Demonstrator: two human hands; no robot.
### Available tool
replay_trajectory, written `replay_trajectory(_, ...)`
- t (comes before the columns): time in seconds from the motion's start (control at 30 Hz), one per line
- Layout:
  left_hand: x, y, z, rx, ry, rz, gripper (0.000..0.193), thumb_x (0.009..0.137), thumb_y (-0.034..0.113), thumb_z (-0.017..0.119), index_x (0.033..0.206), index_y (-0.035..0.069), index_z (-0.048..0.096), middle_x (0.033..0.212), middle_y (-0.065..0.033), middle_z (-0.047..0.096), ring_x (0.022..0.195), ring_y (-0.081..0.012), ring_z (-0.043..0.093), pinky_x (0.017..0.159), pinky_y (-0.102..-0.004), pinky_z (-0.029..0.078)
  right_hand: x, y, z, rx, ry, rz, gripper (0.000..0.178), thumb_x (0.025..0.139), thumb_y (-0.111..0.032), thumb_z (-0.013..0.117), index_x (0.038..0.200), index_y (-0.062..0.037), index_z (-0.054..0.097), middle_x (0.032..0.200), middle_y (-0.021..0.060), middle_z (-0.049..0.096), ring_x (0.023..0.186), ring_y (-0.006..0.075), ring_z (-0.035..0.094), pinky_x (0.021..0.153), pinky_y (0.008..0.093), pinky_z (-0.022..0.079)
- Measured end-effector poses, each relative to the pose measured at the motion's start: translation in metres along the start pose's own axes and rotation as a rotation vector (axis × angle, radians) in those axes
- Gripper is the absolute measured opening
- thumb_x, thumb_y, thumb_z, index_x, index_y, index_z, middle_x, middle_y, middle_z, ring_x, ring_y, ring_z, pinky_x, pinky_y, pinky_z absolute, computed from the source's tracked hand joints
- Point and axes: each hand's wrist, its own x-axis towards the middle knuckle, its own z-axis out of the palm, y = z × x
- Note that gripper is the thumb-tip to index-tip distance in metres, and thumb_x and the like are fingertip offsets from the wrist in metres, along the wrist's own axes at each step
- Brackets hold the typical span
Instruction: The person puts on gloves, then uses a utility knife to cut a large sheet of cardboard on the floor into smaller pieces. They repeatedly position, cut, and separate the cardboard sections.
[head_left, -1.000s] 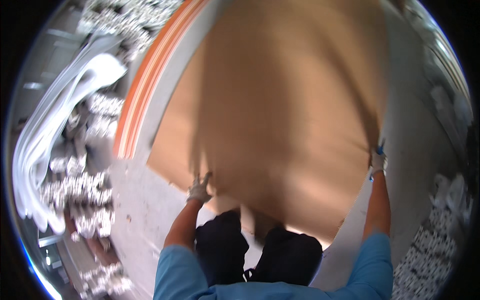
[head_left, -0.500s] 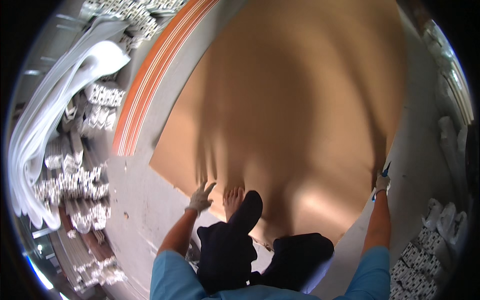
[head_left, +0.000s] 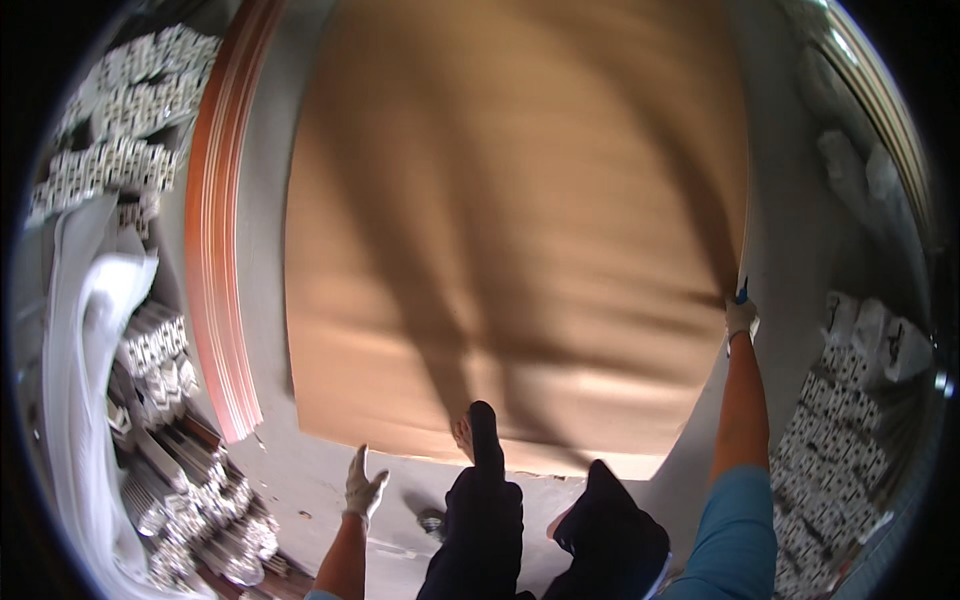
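Note:
A large sheet of brown cardboard (head_left: 560, 290) lies flat on the floor in front of me, with shadows across it. At its right edge, my right hand (head_left: 741, 317), in a pale glove, is closed around a small blue utility knife (head_left: 741, 294), mostly hidden by the fingers. My left hand (head_left: 364, 490), gloved too, holds nothing; its fingers are spread just off the sheet's near left edge. One bare foot (head_left: 462, 438) rests on the near edge of the cardboard, partly covered by my dark trouser leg (head_left: 484, 450).
Long orange strips with white lines (head_left: 215, 220) lie left of the sheet. Beyond them are stacked pale profiles (head_left: 140, 85) and clear plastic wrap (head_left: 80, 330). More bundled profiles (head_left: 825, 440) and wrapped bundles (head_left: 880, 340) line the right side. Grey floor (head_left: 270, 190) borders the cardboard.
My view has turned, so the sheet now appears straighter. My right hand is farther up the right edge with the knife; my left hand has moved off the sheet's near edge.

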Motion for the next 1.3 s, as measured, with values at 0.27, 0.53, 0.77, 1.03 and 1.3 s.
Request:
replay_trajectory(0.27, -0.073, 0.016, -0.055, 0.039, -0.066, -0.314, 0.084, 0.078, 0.014, 0.076, 0.148, 0.013, 0.029, 0.145, -0.0225, 0.039, 0.134, -0.0368, 0.038, 0.109, -0.041, 0.035, -0.008, 0.001, 0.02, -0.11, 0.011, 0.021, 0.035, 0.079, -0.041, 0.069, 0.094, -0.0089, 0.069, 0.096, 0.0178, 0.069, 0.093, 0.0364, 0.066, 0.079, 0.0464, 0.05)
replay_trajectory(0.53, -0.17, 0.12, -0.092, 0.099, -0.174, -0.356, 0.091, 0.078, 0.018, 0.078, 0.151, 0.017, 0.024, 0.14, -0.0212, 0.046, 0.114, -0.0335, 0.057, 0.093, -0.0408, 0.049, -0.061, 0.026, -0.053, -0.014, -0.242, -0.024, 0.035, 0.079, -0.036, 0.071, 0.098, -0.008, 0.062, 0.093, 0.0188, 0.067, 0.09, 0.0402, 0.064, 0.075, 0.0486, 0.05)
replay_trajectory(0.77, -0.229, 0.221, -0.204, -0.1, -0.284, -0.363, 0.103, 0.077, 0.044, 0.076, 0.154, 0.021, 0.012, 0.158, -0.0166, 0.012, 0.145, -0.0393, 0.011, 0.115, -0.0456, 0.028, -0.151, 0.014, -0.273, -0.044, -0.579, 0.043, 0.017, 0.082, -0.02, 0.072, 0.091, -0.0063, 0.066, 0.078, 0.0105, 0.068, 0.066, 0.0213, 0.066, 0.061, 0.0354, 0.052)
replay_trajectory(1.03, -0.136, 0.322, -0.274, -0.308, -0.167, -0.295, 0.079, 0.09, 0.033, 0.056, 0.153, 0.026, 0.008, 0.148, -0.0167, 0.031, 0.129, -0.0353, 0.037, 0.095, -0.0439, 0.041, -0.098, -0.133, -0.456, 0.001, -0.649, -0.028, 0.013, 0.079, -0.019, 0.072, 0.088, -0.0101, 0.068, 0.081, 0.0088, 0.069, 0.062, 0.0199, 0.065, 0.057, 0.0341, 0.053)
replay_trajectory(1.3, 0.048, 0.535, -0.514, -0.828, 0.049, 0.01, 0.082, 0.087, 0.003, 0.066, 0.152, 0.024, 0.021, 0.147, -0.0217, 0.036, 0.12, -0.0256, 0.052, 0.087, -0.0376, 0.049, -0.088, -0.343, -0.568, 0.528, -0.616, 0.319, 0.012, 0.085, -0.018, 0.07, 0.09, -0.0077, 0.064, 0.069, 0.0063, 0.062, 0.054, 0.0161, 0.059, 0.046, 0.0315, 0.049)
